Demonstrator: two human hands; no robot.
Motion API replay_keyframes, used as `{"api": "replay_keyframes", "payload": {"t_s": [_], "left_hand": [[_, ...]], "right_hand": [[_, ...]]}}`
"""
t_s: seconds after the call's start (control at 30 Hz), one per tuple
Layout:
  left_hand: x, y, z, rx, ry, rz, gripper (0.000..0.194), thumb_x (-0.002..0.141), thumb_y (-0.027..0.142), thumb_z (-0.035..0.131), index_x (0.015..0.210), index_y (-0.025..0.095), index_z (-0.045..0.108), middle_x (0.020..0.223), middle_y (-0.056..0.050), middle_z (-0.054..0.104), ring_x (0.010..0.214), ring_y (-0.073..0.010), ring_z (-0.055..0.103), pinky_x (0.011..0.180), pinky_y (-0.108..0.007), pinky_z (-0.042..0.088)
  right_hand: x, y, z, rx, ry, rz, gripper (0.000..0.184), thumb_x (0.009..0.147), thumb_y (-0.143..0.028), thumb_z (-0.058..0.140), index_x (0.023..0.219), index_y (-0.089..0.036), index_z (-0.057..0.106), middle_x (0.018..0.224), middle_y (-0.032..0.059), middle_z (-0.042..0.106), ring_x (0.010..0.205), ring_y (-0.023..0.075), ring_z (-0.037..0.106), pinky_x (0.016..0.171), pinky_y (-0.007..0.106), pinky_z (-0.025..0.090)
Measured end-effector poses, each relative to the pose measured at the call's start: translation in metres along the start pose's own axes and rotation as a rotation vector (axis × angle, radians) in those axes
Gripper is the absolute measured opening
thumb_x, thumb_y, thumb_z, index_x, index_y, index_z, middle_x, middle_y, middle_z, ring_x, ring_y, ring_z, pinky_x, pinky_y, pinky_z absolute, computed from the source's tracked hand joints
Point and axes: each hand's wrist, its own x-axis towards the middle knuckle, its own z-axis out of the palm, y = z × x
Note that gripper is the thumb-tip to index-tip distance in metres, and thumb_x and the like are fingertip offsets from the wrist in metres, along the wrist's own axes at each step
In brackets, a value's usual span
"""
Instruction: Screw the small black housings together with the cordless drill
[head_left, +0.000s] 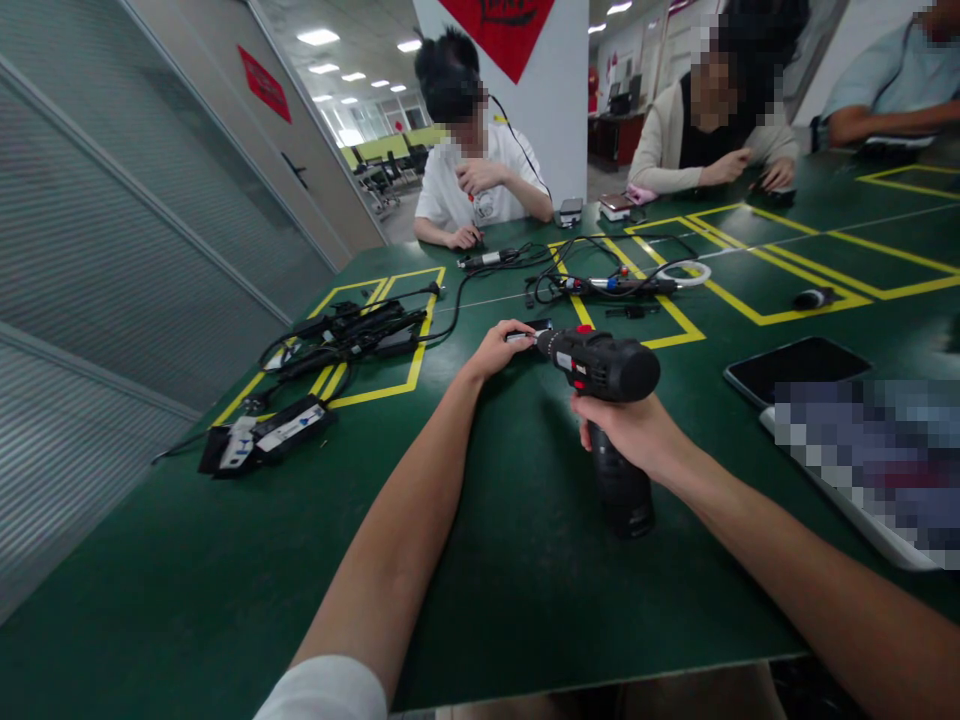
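Two hands: right hand (pixel 628 428) grasping drill (pixel 600 365); left hand (pixel 498 348) pinching piece (pixel 541 324).
Piece: at drill tip (pixel 538 340), over counter (pixel 510 560).
Drill: alignment seems in hand; next move likely calls for steadiness.

No wording can be read for certain. At top centre, a red diamond sign (pixel 510 45) on the pillar (pixel 562 130) bears black strokes, cut off by the frame edge; the red sign (pixel 264 84) on the door (pixel 271 145), upper left, is too blurred. Right of centre, the drill (pixel 604 365) carries tiny pale lettering (illegible at this size). White labels (pixel 292 427) at left show blue marks.
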Motion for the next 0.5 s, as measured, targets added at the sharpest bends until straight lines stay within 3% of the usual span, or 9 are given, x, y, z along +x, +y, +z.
{"api": "replay_keyframes", "payload": {"t_s": [0.5], "left_hand": [[-0.0001, -0.0001, -0.0006, 0.009, -0.002, -0.006, 0.029, 0.074, 0.037, 0.066, 0.097, 0.019, 0.07, 0.106, -0.006, 0.066, 0.107, -0.0218, 0.057, 0.102, -0.037, 0.039]], "right_hand": [[0.0015, 0.0027, -0.0008, 0.034, -0.007, 0.007, 0.01, 0.073, -0.026, 0.061, 0.077, -0.016, 0.063, 0.052, 0.0032, 0.062, 0.048, 0.0174, 0.058, 0.049, 0.029, 0.044]]}}
